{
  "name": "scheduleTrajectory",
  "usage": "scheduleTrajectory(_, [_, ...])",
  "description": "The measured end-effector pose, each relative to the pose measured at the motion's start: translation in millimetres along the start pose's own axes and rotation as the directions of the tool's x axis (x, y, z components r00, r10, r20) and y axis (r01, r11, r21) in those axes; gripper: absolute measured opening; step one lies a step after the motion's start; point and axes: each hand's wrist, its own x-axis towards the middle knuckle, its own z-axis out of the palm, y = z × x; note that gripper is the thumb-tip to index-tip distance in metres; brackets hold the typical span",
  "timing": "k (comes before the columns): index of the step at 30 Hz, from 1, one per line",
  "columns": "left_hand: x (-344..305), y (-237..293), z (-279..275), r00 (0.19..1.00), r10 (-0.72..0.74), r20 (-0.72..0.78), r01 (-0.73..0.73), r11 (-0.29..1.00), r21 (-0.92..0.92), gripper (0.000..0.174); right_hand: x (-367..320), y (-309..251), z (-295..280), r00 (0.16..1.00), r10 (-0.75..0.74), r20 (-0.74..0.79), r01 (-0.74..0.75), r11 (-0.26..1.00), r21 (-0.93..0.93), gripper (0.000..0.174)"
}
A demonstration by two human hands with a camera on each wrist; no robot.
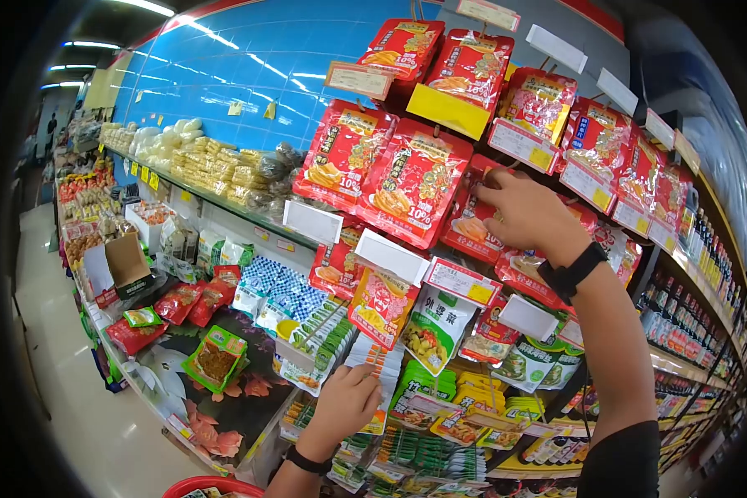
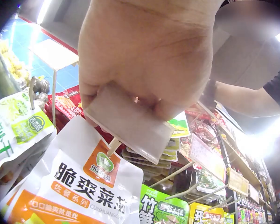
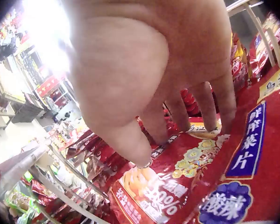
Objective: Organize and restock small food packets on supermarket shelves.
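Observation:
In the head view my right hand reaches up to a red pickle packet hanging on the rack. Its thumb and spread fingertips touch the packet's front, as the right wrist view shows; another red packet hangs close beside it. Lower down, my left hand is at a row of white-and-orange packets. Seen from the left wrist, its fingers bend behind a blank white price tag holder, gripping it at the upper edge. A white-and-orange packet hangs just below that holder.
More red packets and projecting tag holders surround the hands. Left of the rack stands a display table with a flowered cover and a green-edged packet. A red basket is at the bottom edge. Bottles line shelves at right.

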Motion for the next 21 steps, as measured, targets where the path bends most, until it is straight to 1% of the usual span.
scheduleTrajectory(6, [-2, -3, 3, 0.999, 0.018, -0.03, -0.018, 1.0, -0.013, 0.007, 13, 5, 13, 0.997, 0.03, -0.074, -0.028, 0.999, 0.022, 0.043])
scheduleTrajectory(9, [-2, -3, 2, 0.999, 0.028, -0.045, -0.028, 1.0, -0.01, 0.007, 23, 2, 2, 0.995, 0.098, 0.036, -0.099, 0.995, 0.021, 0.041])
scheduleTrajectory(12, [-3, -6, 5, 0.999, 0.025, -0.042, -0.025, 1.0, -0.011, 0.007, 18, -9, 0, 0.991, 0.118, -0.063, -0.119, 0.993, -0.015, 0.039])
scheduleTrajectory(13, [-3, -6, 5, 0.999, 0.023, -0.045, -0.023, 1.0, -0.008, 0.007, 17, -8, 6, 0.987, 0.091, -0.133, -0.1, 0.993, -0.062, 0.04])
scheduleTrajectory(16, [-4, -6, 5, 0.999, 0.022, -0.037, -0.022, 1.0, -0.001, 0.007, 16, -5, 12, 0.978, 0.084, -0.193, -0.097, 0.994, -0.058, 0.04])
scheduleTrajectory(17, [-3, -6, 5, 0.999, 0.024, -0.033, -0.024, 1.0, 0.001, 0.007, 17, -3, 12, 0.98, 0.062, -0.187, -0.075, 0.995, -0.061, 0.042])
scheduleTrajectory(20, [-1, -6, 6, 0.999, 0.027, -0.034, -0.027, 1.0, 0.004, 0.007, 21, -2, 0, 0.992, 0.095, -0.082, -0.097, 0.995, -0.029, 0.042])
scheduleTrajectory(21, [-1, -6, 6, 0.999, 0.027, -0.036, -0.027, 1.0, 0.004, 0.007, 21, 0, 1, 0.991, 0.082, -0.101, -0.085, 0.996, -0.019, 0.042])
